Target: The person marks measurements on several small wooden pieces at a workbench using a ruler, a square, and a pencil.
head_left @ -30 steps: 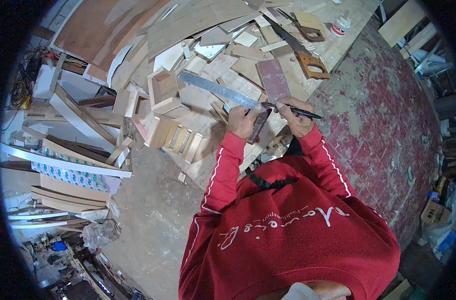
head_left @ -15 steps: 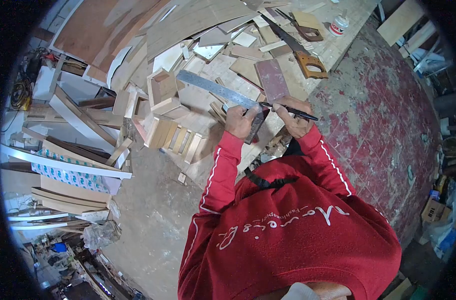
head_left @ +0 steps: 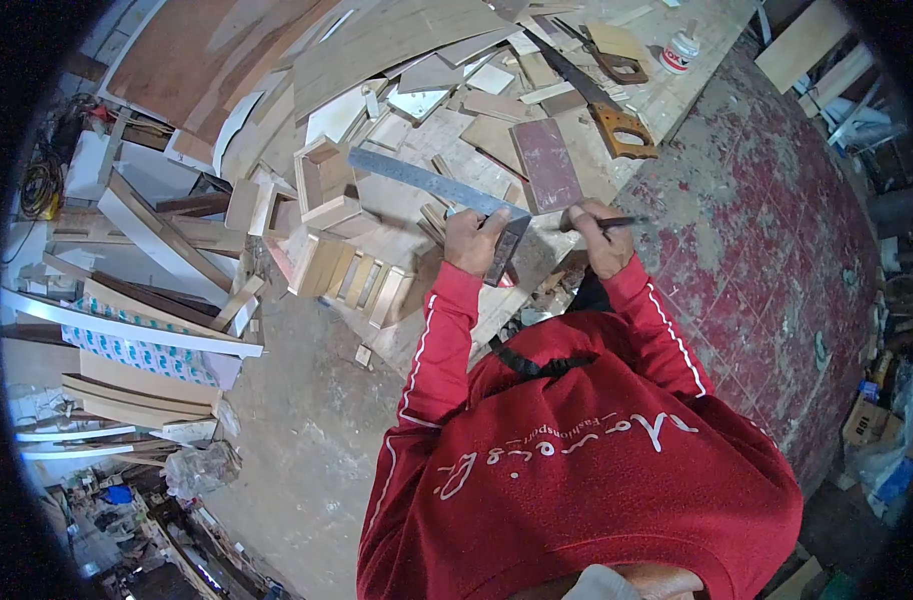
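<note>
My left hand grips a carpenter's square near its corner, thumb on top. The square's long metal blade reaches up and left over the bench, and its darker short arm points back toward my body. In my closed right hand is a slim black pen, its far end sticking out to the right and slightly blurred. A reddish-brown board lies flat on the bench just beyond my hands, its near end close to my right fingers.
A handsaw with a wooden handle lies on the bench beyond the board, near a white tub. Small open wooden boxes and a slatted wooden piece stand to the left. Curved wood strips are stacked farther left.
My right hand has drawn the pen away from the square's corner, to the right and slightly down. The square has turned slightly in my left hand, which has shifted a little left.
</note>
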The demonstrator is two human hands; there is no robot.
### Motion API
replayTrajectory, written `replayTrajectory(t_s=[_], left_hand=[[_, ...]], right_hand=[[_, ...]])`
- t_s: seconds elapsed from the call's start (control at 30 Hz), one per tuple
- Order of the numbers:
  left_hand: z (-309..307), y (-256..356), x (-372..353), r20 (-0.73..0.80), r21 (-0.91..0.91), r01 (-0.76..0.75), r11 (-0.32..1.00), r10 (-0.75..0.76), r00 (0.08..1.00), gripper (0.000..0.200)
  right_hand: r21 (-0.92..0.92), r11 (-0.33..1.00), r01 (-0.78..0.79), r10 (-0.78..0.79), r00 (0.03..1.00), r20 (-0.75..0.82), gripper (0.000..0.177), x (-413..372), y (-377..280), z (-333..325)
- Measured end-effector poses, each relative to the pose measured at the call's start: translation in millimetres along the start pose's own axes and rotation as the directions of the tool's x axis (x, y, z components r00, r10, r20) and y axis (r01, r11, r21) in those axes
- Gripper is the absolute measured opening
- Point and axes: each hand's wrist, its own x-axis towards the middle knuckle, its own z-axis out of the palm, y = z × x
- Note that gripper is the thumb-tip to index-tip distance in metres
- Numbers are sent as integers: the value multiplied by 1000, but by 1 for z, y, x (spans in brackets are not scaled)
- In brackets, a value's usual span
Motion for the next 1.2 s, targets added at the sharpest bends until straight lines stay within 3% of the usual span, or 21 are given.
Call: replayTrajectory(t_s=[0.03,0.1,0.13,0.23,0.27,0.3,0.37,0.43,0.57,0.63,0.73,0.97,1.07,1.2], left_hand=[[0,-2,1,-17,26,-41,999,41,999,34],[2,0,-1,6,13,-26,1000,26,1000,33],[3,3,-1,27,3,-14,1000,14,1000,32],[8,23,-9,4,-111,50,993,-50,999,29],[10,22,-9,2,-112,50,992,-50,999,29],[12,18,-8,-8,-111,12,994,-12,1000,27],[14,12,-9,-18,-110,-23,994,21,1000,24],[14,8,-11,32,-355,-23,935,36,999,20],[6,3,-11,12,-323,-133,937,144,989,12],[6,6,-13,49,-490,5,872,22,999,13],[11,-2,-11,118,-638,88,765,-17,993,17],[16,-15,-11,187,-654,168,738,-58,981,15],[18,-16,-12,152,-683,142,717,-50,987,12],[20,-6,-15,65,-595,105,797,-82,995,13]], right_hand=[[0,1000,2,-2,1000,2,21,1,3,2],[302,907,-293,299,954,30,31,0,3,11],[302,908,-292,299,954,24,31,0,2,14],[331,729,-599,548,800,242,34,0,-8,29],[398,676,-621,584,780,225,30,-2,-14,35],[397,676,-621,583,780,228,30,-2,-11,37],[320,843,-433,430,899,86,23,-7,6,47],[360,826,-435,430,898,97,20,-6,6,46],[332,837,-435,444,894,53,23,-6,-7,39],[323,833,-449,461,886,43,24,-6,-11,35],[294,861,-414,428,904,20,26,-5,-15,33],[233,893,-384,391,920,16,26,-2,-26,34],[246,894,-375,385,923,10,25,-3,-23,36],[303,883,-358,372,928,10,23,-5,-20,38]])
